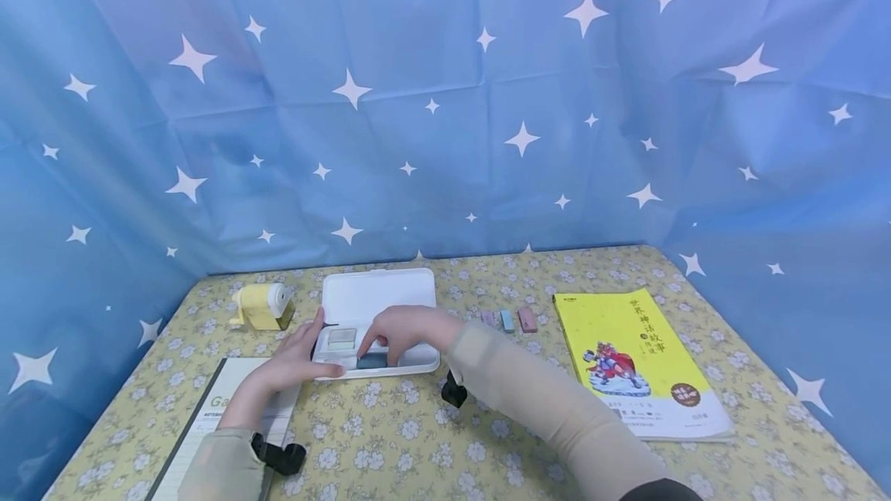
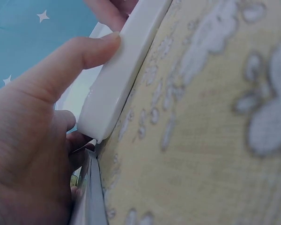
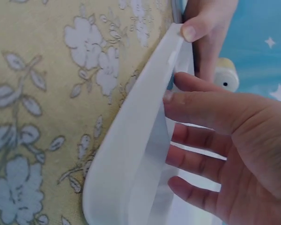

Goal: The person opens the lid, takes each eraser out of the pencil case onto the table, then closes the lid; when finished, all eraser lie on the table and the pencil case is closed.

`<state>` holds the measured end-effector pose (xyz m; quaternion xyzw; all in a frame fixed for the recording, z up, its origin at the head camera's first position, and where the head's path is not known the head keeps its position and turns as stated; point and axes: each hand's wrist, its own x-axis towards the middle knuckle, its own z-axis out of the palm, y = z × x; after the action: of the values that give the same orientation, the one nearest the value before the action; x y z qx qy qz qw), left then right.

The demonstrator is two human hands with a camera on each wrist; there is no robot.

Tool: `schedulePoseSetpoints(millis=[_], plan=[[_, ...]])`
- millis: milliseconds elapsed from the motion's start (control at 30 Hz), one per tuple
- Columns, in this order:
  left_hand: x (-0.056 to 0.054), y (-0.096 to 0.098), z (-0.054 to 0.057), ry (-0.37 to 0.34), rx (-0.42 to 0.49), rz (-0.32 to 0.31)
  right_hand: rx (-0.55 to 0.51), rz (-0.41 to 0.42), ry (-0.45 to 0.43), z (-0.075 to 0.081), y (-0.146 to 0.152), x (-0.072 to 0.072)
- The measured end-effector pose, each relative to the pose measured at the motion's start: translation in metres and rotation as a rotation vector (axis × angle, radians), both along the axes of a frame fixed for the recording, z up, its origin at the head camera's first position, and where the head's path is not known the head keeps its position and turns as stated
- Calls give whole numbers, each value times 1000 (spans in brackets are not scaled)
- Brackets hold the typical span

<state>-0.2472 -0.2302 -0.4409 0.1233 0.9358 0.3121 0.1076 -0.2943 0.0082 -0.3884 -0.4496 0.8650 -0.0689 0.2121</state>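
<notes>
A white pencil case (image 1: pixel 411 369) lies with its lid (image 1: pixel 379 294) laid back. My left hand (image 1: pixel 295 362) holds the case's left end, the thumb (image 2: pixel 103 49) against the front wall and the fingers round the side. Over the tray, my right hand (image 1: pixel 407 328) reaches down and pinches a dark blue-grey block (image 1: pixel 371 361), thumb and index finger at either end of it. That block lies along the front wall, mostly behind the fingers in the right wrist view. Left of it in the tray is a small pale rectangular piece (image 1: pixel 342 337).
A yellow crank pencil sharpener (image 1: pixel 263 306) stands behind the left hand. Beneath the left forearm lies a notebook (image 1: pixel 217 407). Right of the case are purple (image 1: pixel 489 318), blue (image 1: pixel 506 321) and dark pink (image 1: pixel 527 320) erasers, then a yellow book (image 1: pixel 605 323). A star-patterned curtain (image 1: pixel 445 138) hangs behind.
</notes>
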Motion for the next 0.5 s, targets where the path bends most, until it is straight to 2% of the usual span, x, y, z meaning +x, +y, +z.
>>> schedulePoseSetpoints(millis=[233, 500], plan=[[0, 0, 0, 3, 13, -1, 38, 7, 83, -2, -2, 2], [0, 0, -1, 3, 10, -3, 17, 23, 110, -7, -2, 2]])
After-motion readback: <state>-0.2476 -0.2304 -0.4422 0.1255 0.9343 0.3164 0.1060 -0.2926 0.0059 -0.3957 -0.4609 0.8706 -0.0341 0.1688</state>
